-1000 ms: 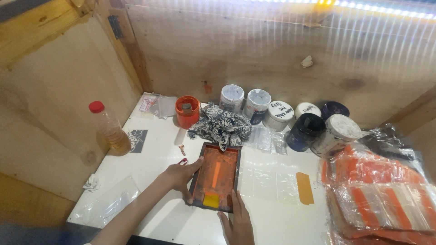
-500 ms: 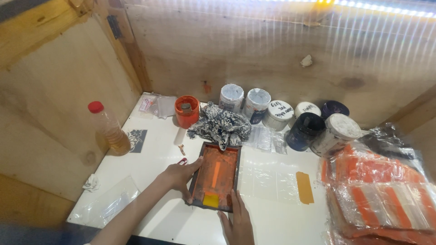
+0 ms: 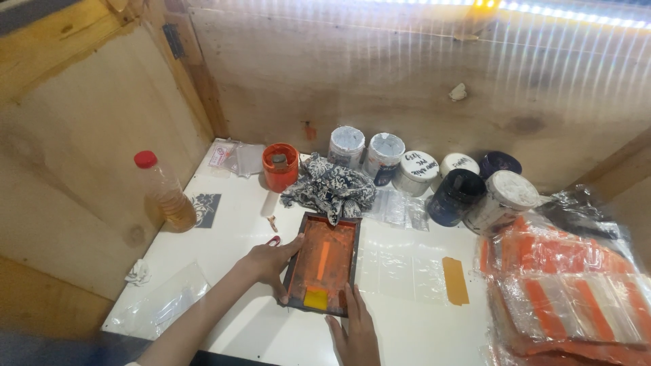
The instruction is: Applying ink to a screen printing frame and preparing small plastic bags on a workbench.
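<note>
1. Nearest the camera, the right hand [image 3: 357,330] lies flat on the white table [image 3: 237,230], fingers stretched out and unclenched, fingertips touching the near edge of the dark-framed printing screen [image 3: 323,263]; it grasps nothing.
2. Just left of it, the left hand [image 3: 268,261] rests against the left side of the frame, fingers loosely curled along that edge, thumb reaching onto the rim.
3. Flat on the table between both hands lies the screen, its mesh stained orange, with a brighter orange stripe down the middle and a small yellow patch [image 3: 316,298] at the near end.
4. At the near left corner of the table lie a clear plastic sheet [image 3: 159,305] and a crumpled white scrap [image 3: 138,272].
5. To the right, a strip of tan tape [image 3: 455,280] lies beside a stack of orange-striped plastic packets [image 3: 563,298].
6. Further left stands a clear bottle [image 3: 161,191] with a red cap, holding amber liquid.
7. Behind the screen, a crumpled patterned cloth [image 3: 329,191] touches the frame's far edge.
8. Farthest back, against the plywood wall [image 3: 407,81], stand an orange tub [image 3: 280,166] and a row of paint jars [image 3: 420,173], white-lidded and dark.
</note>
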